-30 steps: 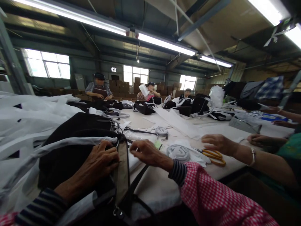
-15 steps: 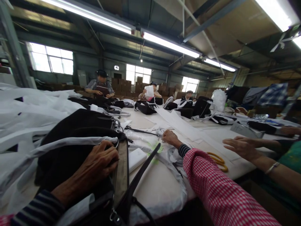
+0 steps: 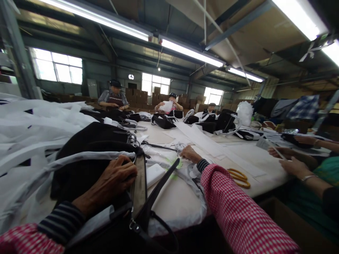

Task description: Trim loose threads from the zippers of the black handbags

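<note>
My left hand lies on top of a black bag, its fingers curled round the bag's upper edge by the metal ring. A black strap runs from the bag across the table. My right hand, arm stretched out in a red checked sleeve, rests farther out on the white table among clear plastic wrapping and a coiled white cord; its fingers are bent down onto that pile, and what they grip is hidden.
Orange-handled scissors lie right of my arm. A neighbour's hands work at the right edge. White fabric strips pile up at left. More black bags and several seated workers are across the table.
My right hand moved from beside the bag out across the table to the plastic and cord pile. The neighbour's hands drew back to the right. My left hand stayed on the bag.
</note>
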The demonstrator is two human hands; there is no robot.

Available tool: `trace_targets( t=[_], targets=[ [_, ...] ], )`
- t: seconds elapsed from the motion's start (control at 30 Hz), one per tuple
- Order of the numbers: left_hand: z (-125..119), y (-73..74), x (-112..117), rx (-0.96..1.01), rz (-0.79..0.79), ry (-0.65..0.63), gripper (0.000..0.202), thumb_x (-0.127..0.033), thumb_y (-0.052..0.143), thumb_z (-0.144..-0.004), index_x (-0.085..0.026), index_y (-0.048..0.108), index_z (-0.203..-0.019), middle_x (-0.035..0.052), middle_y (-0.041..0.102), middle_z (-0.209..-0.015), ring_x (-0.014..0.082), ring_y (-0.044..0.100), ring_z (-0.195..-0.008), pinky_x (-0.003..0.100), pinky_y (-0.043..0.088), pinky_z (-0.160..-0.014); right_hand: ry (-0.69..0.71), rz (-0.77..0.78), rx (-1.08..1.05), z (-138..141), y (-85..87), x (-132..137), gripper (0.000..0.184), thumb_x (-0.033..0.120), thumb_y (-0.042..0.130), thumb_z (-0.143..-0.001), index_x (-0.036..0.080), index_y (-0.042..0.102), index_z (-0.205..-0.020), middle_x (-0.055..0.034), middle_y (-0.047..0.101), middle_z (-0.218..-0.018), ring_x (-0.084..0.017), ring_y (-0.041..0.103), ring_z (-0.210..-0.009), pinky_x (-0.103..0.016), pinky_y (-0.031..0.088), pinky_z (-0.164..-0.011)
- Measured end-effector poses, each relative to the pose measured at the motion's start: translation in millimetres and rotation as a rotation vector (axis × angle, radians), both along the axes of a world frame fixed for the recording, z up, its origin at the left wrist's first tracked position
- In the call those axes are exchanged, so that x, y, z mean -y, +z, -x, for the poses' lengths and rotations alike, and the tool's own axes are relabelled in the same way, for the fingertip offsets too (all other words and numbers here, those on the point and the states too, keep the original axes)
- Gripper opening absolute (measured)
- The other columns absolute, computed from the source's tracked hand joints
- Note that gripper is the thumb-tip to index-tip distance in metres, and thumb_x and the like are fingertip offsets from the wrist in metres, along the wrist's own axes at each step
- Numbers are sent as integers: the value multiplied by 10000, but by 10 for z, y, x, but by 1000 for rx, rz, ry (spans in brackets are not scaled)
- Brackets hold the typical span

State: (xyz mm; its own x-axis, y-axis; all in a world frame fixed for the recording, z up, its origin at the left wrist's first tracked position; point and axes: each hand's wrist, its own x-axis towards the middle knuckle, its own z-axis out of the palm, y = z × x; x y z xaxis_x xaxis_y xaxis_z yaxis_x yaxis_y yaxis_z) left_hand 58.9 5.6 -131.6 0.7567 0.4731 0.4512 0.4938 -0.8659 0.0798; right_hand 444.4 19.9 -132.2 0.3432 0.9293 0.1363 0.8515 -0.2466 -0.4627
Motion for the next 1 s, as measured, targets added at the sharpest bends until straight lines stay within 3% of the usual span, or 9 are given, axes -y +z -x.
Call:
trace_targets(
  t=[0.13,0.3,0.4,0.53,0.73,0.9,1.0],
  targets=[
    [-9,-36,-33,2,1,29,81,-226,574,-899,-219,644,-859,49,697,-971,306,523,-1102,452,400,-906,-43,-112,-196,-197,181,116,162,169,707,-820,90,683,-681,-49,650,-627,-105,559,-535,-193,401,-468],
    [-6,-84,-87,27,-17,38,81,-258,577,-889,-229,645,-854,51,698,-976,324,522,-1125,459,393,-904,-118,-299,-328,-527,545,528,127,190,688,-726,117,654,-628,-21,603,-554,-85,502,-481,-183,351,-448],
    [-1,-82,-91,28,-7,28,86,-278,590,-895,-231,643,-847,43,694,-961,317,524,-1116,445,392,-911,-114,-340,-401,-590,625,857,138,250,694,-702,118,662,-679,-11,591,-558,-83,481,-467,-187,298,-425],
    [4,-64,-78,32,-19,22,100,-274,578,-915,-236,648,-855,31,697,-960,308,520,-1136,438,379,-945,-26,-310,-492,-512,585,1323,250,330,743,-668,108,713,-779,-4,600,-574,-79,463,-463,-195,275,-426],
    [24,-69,-111,-2,-21,25,150,-336,567,-932,-246,674,-878,30,693,-988,297,501,-1140,423,387,-947,169,-167,-471,-318,426,1924,255,371,746,-720,122,699,-685,9,583,-573,-88,494,-518,-212,375,-503],
    [41,-93,-141,-8,-52,55,254,-364,479,-960,-242,692,-894,62,657,-1033,285,487,-1147,432,404,-962,247,-35,-470,-176,252,2030,204,336,669,-771,137,706,-796,5,621,-628,-109,530,-525,-219,413,-504],
    [57,-113,-158,-5,-77,81,296,-397,462,-950,-247,711,-891,80,635,-1080,293,496,-1142,439,430,-945,282,-5,-333,-63,244,1995,147,264,613,-809,151,702,-837,13,627,-637,-110,543,-532,-217,409,-531]
  ],
)
